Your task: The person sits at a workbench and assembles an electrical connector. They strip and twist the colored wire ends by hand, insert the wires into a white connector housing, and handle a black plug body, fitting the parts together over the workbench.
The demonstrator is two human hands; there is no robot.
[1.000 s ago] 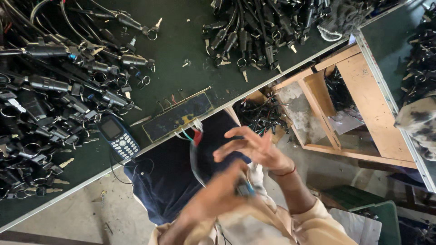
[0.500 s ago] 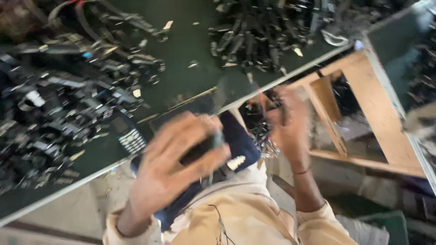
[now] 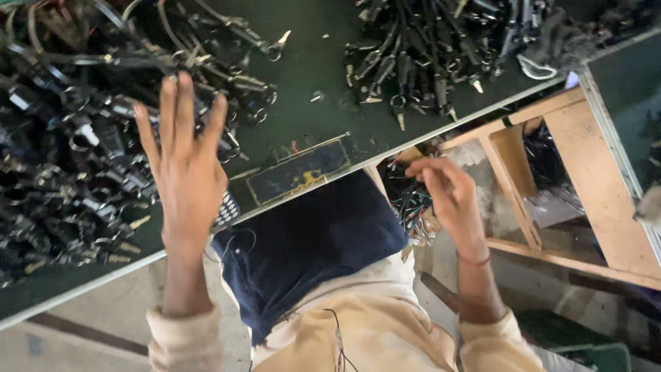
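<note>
My left hand (image 3: 182,165) is lifted flat over the dark green table (image 3: 310,69), fingers spread and holding nothing. It hovers at the right edge of a big heap of black cable-and-key lock parts (image 3: 62,158). A small keypad device (image 3: 226,207) peeks out beside its palm. My right hand (image 3: 451,196) is at the table's near edge with its fingers curled together over a tangle of coloured wires (image 3: 413,210). Whether it pinches a wire is hidden. A dark blue cloth (image 3: 310,241) covers my lap between the hands.
A second heap of black lock parts (image 3: 427,48) lies at the top centre of the table. A small rectangular plate (image 3: 299,172) rests near the table edge. A bare wooden frame (image 3: 571,151) stands to the right, with another green surface (image 3: 630,103) beyond it.
My hands have separated. The left hand swung up and left from my lap to above the heap of parts and opened. The right hand dropped to the wire tangle.
</note>
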